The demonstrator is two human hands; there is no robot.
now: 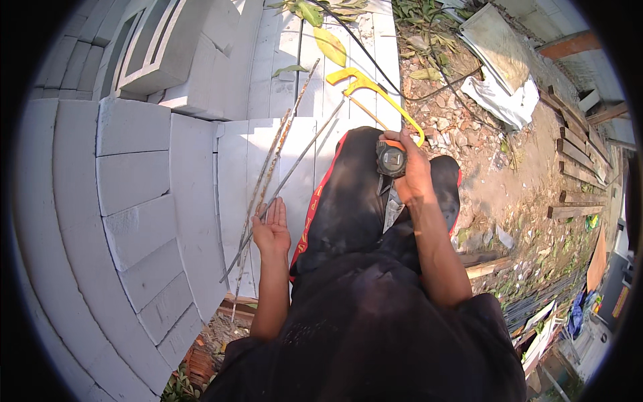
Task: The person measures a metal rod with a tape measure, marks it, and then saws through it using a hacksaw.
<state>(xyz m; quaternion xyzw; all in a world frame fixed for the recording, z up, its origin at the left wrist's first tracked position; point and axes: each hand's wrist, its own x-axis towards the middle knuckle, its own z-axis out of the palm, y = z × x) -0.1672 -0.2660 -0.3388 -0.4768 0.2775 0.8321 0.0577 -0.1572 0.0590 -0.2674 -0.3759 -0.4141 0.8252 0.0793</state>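
While my right hand [413,169] has its fingers clamped on the tape measure [390,159] above the lap [345,208], my left [272,233] lies palm-up at the rods [287,127], grip unconfirmed; hacksaw [362,82] idle, I judge cutting unstarted.

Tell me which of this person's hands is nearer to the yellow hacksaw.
Right. The right hand, holding a tape measure, is close to the near end of the hacksaw; the left hand is farther back, palm up by the thin rods.
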